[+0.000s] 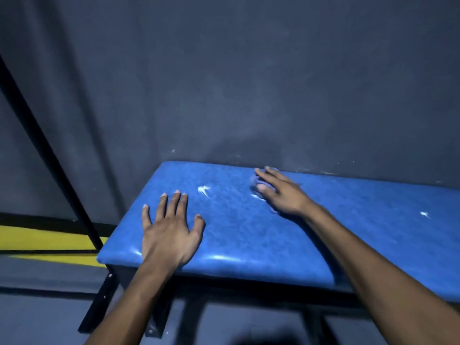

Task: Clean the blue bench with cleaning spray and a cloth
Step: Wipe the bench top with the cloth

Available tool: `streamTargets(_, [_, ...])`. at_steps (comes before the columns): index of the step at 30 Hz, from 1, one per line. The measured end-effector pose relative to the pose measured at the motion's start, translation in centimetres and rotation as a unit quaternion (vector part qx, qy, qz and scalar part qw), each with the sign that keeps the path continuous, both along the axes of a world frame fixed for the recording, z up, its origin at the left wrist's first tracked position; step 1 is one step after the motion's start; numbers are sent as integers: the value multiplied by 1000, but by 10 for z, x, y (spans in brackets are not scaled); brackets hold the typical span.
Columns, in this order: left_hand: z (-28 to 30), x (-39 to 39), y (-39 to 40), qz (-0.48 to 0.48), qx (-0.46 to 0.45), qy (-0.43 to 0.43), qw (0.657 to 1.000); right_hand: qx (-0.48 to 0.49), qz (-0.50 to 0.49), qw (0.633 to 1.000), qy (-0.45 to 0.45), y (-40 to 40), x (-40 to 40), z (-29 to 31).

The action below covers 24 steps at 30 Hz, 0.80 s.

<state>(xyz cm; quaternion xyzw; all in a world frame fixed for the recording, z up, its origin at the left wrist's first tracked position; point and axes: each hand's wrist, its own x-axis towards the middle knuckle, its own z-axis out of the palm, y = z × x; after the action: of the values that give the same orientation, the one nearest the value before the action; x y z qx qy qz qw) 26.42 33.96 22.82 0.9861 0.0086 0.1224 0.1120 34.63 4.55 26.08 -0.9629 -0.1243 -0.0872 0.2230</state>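
Your right hand [278, 192] presses the cloth [255, 182] flat-fingered, centre frame; left hand [169, 230] splayed, gripping nothing, on the blue bench [348, 220] (slick, padded, likely vinyl). Cloth looks limp; bunch it under your palm.

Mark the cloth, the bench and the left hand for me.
cloth [254, 183]: head view, lilac fold at its left edge.
bench [348, 220]: head view, bare blue top, right part.
left hand [166, 232]: head view, back of the hand.

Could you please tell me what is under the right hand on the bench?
A bluish cloth peeks out beside the fingers of the right hand, pressed onto the blue bench. The hand covers most of it, so its shape cannot be seen.
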Motion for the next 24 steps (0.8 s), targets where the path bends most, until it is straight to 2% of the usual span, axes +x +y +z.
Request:
streamTargets(3, [0, 3, 2, 3, -3, -3, 1000, -6, 57, 998, 8, 67, 22, 0])
streamTargets(5, [-1, 2, 3, -3, -1, -4, 1000, -4, 108, 994, -5, 72, -4, 2])
streamTargets(8, [-1, 1, 5, -6, -10, -4, 1000, -7, 186, 982, -35, 28, -76, 5])
streamTargets(11, [-2, -1, 4, 4, -8, -3, 1000, -6, 176, 984, -34, -31, -114, 7])
streamTargets(14, [-1, -2, 0, 36, 9, 7, 999, -1, 100, 995, -13, -62, -87, 3])
streamTargets(16, [0, -3, -2, 55, 17, 9, 998, 3, 75, 997, 7, -53, -50, 2])
streamTargets(21, [-1, -1, -2, 61, 7, 2, 998, 27, 68, 997, 34, 46, 41, 7])
streamTargets(24, [-3, 2, 0, 65, 16, 2, 998, 16, 148, 988, 36, 116, 42, 9])
